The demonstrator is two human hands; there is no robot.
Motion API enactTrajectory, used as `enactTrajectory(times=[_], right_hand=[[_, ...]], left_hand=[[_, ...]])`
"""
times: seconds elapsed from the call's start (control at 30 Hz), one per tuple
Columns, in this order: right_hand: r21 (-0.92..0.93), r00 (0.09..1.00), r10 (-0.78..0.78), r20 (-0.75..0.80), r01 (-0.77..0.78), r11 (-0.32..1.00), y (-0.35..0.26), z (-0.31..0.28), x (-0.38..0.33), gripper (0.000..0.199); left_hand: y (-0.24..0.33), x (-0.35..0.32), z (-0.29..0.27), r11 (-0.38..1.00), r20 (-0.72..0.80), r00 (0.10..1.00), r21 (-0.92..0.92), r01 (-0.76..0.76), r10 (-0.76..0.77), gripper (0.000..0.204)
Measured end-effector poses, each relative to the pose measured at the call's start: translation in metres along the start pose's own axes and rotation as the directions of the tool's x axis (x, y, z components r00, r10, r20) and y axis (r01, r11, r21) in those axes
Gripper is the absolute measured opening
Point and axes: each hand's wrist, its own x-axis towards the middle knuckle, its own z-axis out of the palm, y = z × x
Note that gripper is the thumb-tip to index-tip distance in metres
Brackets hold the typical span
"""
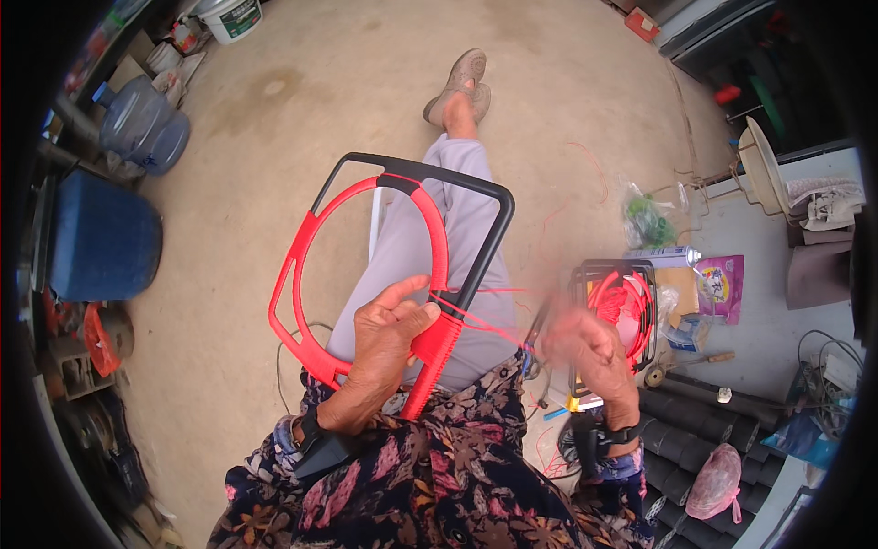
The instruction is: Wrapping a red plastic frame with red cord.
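A black frame [505,215] with a round inner ring lies tilted across my lap, much of it wrapped in red cord. My left hand [389,329] grips it near the lower right of the ring, thumb and forefinger beside the wrapping. Loose strands of red cord [489,327] stretch from that spot toward my right hand [590,352]. Motion blurs my right fingers, but they look curled with the cord running into them. Behind that hand stand more black frames [651,274] with red cord bundled inside. My right fingertips are too smeared to make out clearly.
On the right, a light surface holds a spray can [663,257], a purple packet [722,288], dark rolls [677,416] and a pink pouch [715,483]. A blue bin [105,236] and a large water bottle [142,123] stand left. Loose red threads lie on the concrete floor [265,119].
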Motion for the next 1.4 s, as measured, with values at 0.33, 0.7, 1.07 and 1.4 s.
enactTrajectory(times=[0.33,0.7,1.07,1.4], right_hand=[[0.312,0.882,0.313,-0.353,-0.204,0.928,0.122,-0.181,-0.083,0.005],[0.301,0.973,0.23,0.03,-0.228,0.926,0.047,0.013,0.013,0.035],[0.306,0.977,0.156,0.148,-0.195,0.932,0.042,0.069,0.025,0.025],[0.519,0.955,0.13,0.268,-0.256,0.816,0.059,0.077,0.01,0.03]], left_hand=[[-0.005,0.0,0.001,0.999,0.059,0.998,0.015,0.032,-0.033,0.033],[-0.004,0.0,0.002,0.997,0.008,0.999,0.054,0.048,-0.049,0.019],[0.002,-0.001,-0.001,0.987,0.071,0.991,-0.105,0.125,-0.118,0.018],[0.003,-0.006,-0.002,0.979,0.121,0.976,-0.061,0.192,-0.184,0.009]])
